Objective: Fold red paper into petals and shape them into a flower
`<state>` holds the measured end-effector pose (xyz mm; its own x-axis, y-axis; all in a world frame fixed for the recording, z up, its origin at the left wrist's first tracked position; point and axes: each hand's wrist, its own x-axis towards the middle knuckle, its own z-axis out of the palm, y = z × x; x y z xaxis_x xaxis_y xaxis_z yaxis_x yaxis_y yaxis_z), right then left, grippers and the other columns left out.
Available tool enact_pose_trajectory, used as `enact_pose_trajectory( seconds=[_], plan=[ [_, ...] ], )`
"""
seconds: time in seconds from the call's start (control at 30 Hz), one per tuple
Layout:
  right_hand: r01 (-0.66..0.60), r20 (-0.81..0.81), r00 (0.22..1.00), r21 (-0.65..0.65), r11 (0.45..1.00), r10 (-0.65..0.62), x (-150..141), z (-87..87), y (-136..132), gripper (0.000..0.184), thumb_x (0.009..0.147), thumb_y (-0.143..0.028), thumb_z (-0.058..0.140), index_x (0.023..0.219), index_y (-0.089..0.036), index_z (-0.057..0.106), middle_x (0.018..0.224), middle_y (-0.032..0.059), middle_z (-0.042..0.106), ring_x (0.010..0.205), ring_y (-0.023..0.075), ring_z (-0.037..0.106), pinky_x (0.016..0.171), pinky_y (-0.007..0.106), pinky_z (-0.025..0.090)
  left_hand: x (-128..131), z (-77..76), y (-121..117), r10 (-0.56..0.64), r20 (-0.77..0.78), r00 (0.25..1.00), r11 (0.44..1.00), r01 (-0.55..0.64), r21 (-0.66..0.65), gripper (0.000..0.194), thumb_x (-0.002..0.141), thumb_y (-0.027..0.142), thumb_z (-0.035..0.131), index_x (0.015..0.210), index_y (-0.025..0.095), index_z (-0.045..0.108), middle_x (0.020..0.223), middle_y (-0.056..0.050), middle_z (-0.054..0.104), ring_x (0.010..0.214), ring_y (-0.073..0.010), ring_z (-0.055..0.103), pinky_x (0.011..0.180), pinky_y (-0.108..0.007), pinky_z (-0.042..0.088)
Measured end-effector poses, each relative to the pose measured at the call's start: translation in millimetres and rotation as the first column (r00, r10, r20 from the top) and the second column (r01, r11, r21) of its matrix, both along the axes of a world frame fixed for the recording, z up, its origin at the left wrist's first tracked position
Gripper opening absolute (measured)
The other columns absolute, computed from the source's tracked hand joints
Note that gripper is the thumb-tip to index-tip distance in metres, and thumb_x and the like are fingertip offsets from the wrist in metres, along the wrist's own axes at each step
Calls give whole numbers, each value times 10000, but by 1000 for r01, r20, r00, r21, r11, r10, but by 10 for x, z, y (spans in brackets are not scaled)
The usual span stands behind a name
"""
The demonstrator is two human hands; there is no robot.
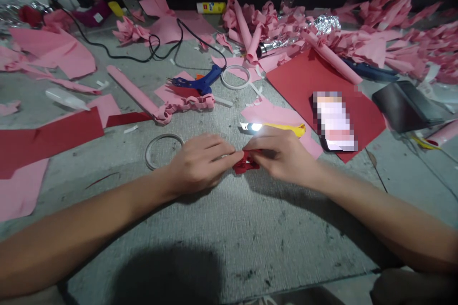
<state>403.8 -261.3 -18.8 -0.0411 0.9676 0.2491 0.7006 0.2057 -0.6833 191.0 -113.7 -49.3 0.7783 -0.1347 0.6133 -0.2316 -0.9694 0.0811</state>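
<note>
Between both hands is a small piece of crumpled red paper (246,163), low over the grey work surface (229,228). My left hand (203,159) pinches it from the left, fingers pressed together. From the other side my right hand (282,152) grips it between thumb and fingertips. Just behind the right hand lies a yellow utility knife (291,128) with a bright glare at its blade end. A grey tape ring (157,150) rests beside the left hand, partly hidden by it. Some of the red paper is covered by my fingers.
A blue glue gun (205,80) with a black cord lies ahead, near a white ring (235,77). A phone (334,121) sits on red paper (296,76) at right, by a black wallet-like item (404,105). Pink paper scraps (382,47) and a glue stick (211,7) line the back.
</note>
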Motion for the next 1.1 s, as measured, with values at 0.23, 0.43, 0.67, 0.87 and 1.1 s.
enact_pose_trajectory(
  seconds=[0.23, 0.43, 0.67, 0.87, 1.1],
  plan=[
    [28, -120, 992, -88, 996, -39, -7, -34, 12, 211, 980, -116, 616, 910, -196, 798, 872, 28, 783, 780, 158, 663, 745, 319, 490, 8, 44, 34, 4, -45, 999, 995, 0, 102, 297, 989, 112, 620, 1274, 145, 699, 1049, -92, 804, 950, -248, 729, 749, -383, 577],
    [45, -299, 950, -160, 986, -91, 42, -51, 45, 157, 980, -203, 669, 956, -179, 822, 929, 55, 815, 831, 180, 721, 753, 321, 544, 8, 62, -7, 26, -51, 998, 998, -23, 62, 299, 971, 84, 637, 1253, 151, 711, 1054, -103, 796, 970, -251, 732, 797, -381, 613],
    [50, -437, 890, -181, 982, -126, 34, -126, 29, 146, 961, -249, 735, 1050, -182, 829, 1018, 69, 827, 920, 211, 773, 819, 345, 628, 69, 66, -134, 56, -104, 993, 941, -87, -328, 68, 1010, 233, 735, 1061, 193, 715, 940, -59, 777, 824, -188, 710, 749, -329, 577],
    [32, -615, 777, -173, 984, -134, 14, -107, 9, 470, 940, -294, 798, 1400, -228, 724, 1418, 115, 734, 1096, 231, 768, 929, 400, 675, 67, 116, -153, 182, -25, 983, 917, -179, -356, 47, 1008, 152, 705, 989, 193, 715, 827, -24, 781, 704, -157, 692, 664, -300, 535],
    [33, -678, 713, -219, 975, -177, -109, -129, -25, 602, 888, -266, 866, 1447, -243, 643, 1403, 120, 727, 1192, 260, 759, 1000, 445, 664, 53, 132, -147, 265, 109, 958, 897, -204, -391, 77, 968, 144, 752, 978, 218, 732, 832, 1, 807, 679, -139, 719, 642, -279, 554]
  ],
)
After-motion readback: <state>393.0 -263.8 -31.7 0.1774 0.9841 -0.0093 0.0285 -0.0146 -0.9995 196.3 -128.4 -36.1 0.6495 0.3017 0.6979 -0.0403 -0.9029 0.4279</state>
